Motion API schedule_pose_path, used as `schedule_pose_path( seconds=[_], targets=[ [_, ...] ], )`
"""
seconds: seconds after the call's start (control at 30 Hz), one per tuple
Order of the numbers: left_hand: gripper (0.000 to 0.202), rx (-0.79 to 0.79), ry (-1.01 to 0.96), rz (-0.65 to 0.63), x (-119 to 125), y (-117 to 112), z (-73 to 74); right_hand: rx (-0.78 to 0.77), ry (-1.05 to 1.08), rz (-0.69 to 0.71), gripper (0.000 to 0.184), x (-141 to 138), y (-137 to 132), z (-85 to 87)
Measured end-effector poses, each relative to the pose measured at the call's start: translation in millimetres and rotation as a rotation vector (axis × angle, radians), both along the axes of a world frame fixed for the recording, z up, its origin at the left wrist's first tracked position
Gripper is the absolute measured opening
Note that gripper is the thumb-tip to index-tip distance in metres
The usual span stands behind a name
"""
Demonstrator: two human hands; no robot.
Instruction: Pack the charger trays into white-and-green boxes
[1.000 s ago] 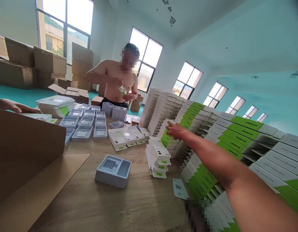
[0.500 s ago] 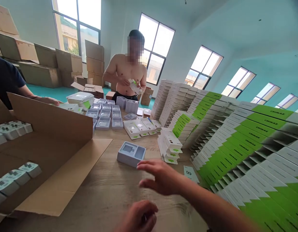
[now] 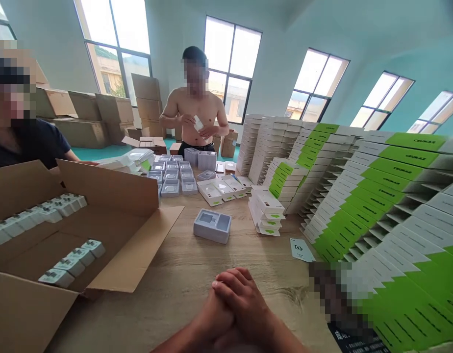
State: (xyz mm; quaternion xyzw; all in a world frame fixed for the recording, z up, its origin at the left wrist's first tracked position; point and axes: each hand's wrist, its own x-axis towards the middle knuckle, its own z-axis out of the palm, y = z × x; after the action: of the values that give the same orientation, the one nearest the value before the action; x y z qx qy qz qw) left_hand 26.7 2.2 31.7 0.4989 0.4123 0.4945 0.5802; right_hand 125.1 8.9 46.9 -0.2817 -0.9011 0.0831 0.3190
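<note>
My left hand [image 3: 214, 314] and my right hand [image 3: 246, 300] are clasped together over the near part of the table. The right hand's fingers wrap over the left, and much of the left hand's fingers is hidden. No object shows in either one. Beyond them a small stack of grey moulded insert trays [image 3: 212, 234] rests on the table, apart from both hands. To its right lie a pale card with a battery-like symbol [image 3: 302, 250] and a short pile of white and green boxes [image 3: 268, 203].
On the left an open carton [image 3: 116, 193] holds rows of white plug chargers [image 3: 70, 264]. Tall stacks of white and green boxes [image 3: 388, 181] line the right. More grey trays [image 3: 171, 187] sit farther back. A co-worker [image 3: 197, 115] stands across the table; another person [image 3: 31, 137] is at left.
My right hand has drawn back from the grey trays and closed over my left hand. The view has shifted left, bringing more of the carton and the person at left into sight.
</note>
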Motion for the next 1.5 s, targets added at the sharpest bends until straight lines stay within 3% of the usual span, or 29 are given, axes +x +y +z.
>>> schedule_pose_path(
  seconds=[0.07,0.13,0.2,0.27,0.37,0.5,0.67,0.87,0.97,1.13,1.23,1.33,1.5],
  targets=[
    [0.022,0.028,0.009,-0.119,-28,2,6.9,-0.121,0.078,-0.117,0.078,9,6,-12.6],
    [0.018,0.081,0.044,-0.140,-46,0,10.2,-0.345,0.204,-0.270,0.053,18,15,-26.2],
    [0.029,0.145,0.076,-0.115,-52,-4,11.2,-0.582,0.289,-0.327,0.045,25,27,-34.8],
    [0.044,0.210,0.101,-0.111,-48,-8,13.0,-0.693,0.304,-0.317,0.046,27,33,-33.0],
    [0.049,0.287,0.149,-0.129,-43,-16,19.8,-0.634,0.254,-0.288,0.040,23,25,-14.0],
    [0.030,0.226,0.191,-0.057,-48,-10,19.3,-0.523,0.153,-0.259,0.032,13,23,4.5],
    [0.019,0.197,0.236,-0.006,-49,2,7.6,-0.520,0.126,-0.281,0.039,16,28,1.0],
    [0.022,0.202,0.257,0.064,-49,-1,5.8,-0.612,0.242,-0.302,0.052,15,21,-7.8],
    [0.027,0.129,0.211,0.096,-50,1,5.3,-0.640,0.316,-0.396,0.066,12,44,-5.5],
    [0.043,-0.087,-0.086,0.189,-53,10,-2.1,-0.612,0.393,-0.452,0.115,-10,128,12.7],
    [0.071,-0.171,-0.200,0.261,-55,21,-9.2,-0.693,0.431,-0.472,0.116,-27,155,12.4],
    [0.090,-0.243,-0.309,0.324,-56,30,-11.6,-0.740,0.497,-0.540,0.105,-34,141,-1.4],
    [0.077,-0.187,-0.448,0.315,-54,26,-1.0,-0.690,0.668,-0.583,0.096,-31,73,-28.1]
  ],
)
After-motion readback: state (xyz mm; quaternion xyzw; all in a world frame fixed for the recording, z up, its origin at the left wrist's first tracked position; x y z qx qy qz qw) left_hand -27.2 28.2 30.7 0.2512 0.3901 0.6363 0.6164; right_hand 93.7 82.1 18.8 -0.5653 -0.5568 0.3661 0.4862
